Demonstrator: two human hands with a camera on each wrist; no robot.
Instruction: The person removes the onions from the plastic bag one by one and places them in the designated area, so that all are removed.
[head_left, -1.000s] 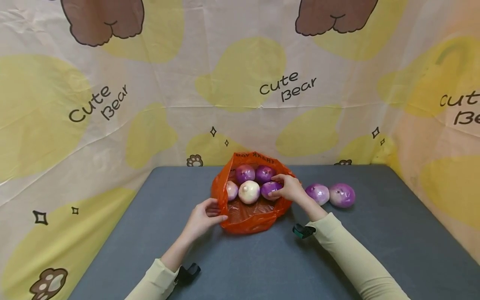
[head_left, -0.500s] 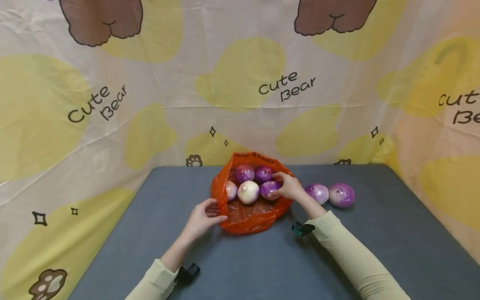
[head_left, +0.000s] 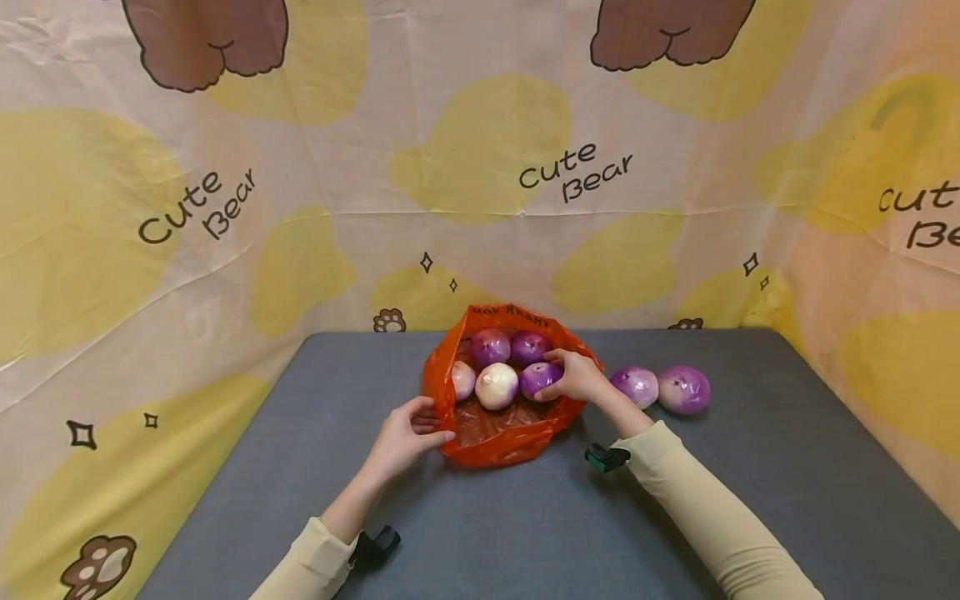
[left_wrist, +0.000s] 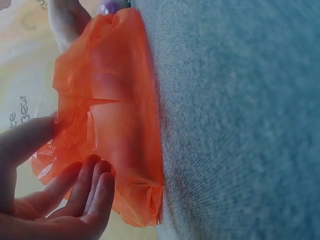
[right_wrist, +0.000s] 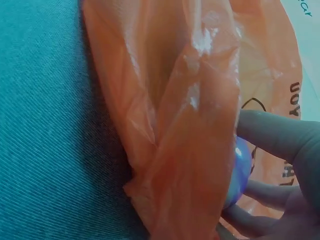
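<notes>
An orange plastic bag (head_left: pixel 491 454) lies with its mouth spread, several onions inside. My left hand (head_left: pixel 401 437) holds the bag's left edge, thumb over the rim and fingers along the outside; the left wrist view shows that hand (left_wrist: pixel 60 195) against the thin plastic. Inside the bag's right part, my right hand (head_left: pixel 581 377) pinches a purple onion (head_left: pixel 536 379) between thumb and fingers. A white onion (head_left: pixel 497 387) sits just left of it. In the right wrist view the bag's side (right_wrist: pixel 185 130) hides part of the held onion (right_wrist: pixel 241 167).
Two more onions, a pale purple one (head_left: pixel 636 385) and a purple one (head_left: pixel 684 390), rest side by side on the grey table (head_left: pixel 765 467), right of the bag. A patterned cloth (head_left: pixel 480 167) hangs behind the table.
The right thumb sits slightly lower on the purple onion, and the white onion has shifted a little toward the front. The left hand holds still.
</notes>
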